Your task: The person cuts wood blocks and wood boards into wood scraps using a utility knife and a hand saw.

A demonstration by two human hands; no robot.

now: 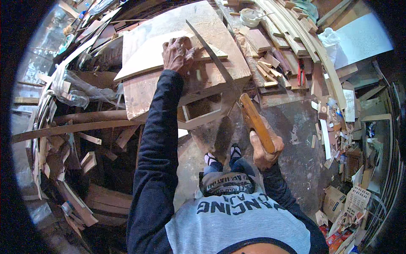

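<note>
My right hand [270,151] is closed round the wooden handle of a handsaw [255,120]. The long dark blade slants up and left from the handle, lying across the right part of a pale wooden board [146,58]. With fingers bent, my left hand [179,53] presses and grips this board near its far edge, left of the blade. The board tapers at both ends and lies on the worn top of a wooden box-like bench [146,95]. Sawdust covers the far part of that top. Some of the left fingertips are hidden.
Planks [292,31] and short offcuts [268,72] are piled right of the bench, near red-handled pliers [301,72]. Scrap wood [89,163] crowds the left side. Cardboard [334,202] and litter lie at the lower right. My feet stand on the concrete floor [292,131].
</note>
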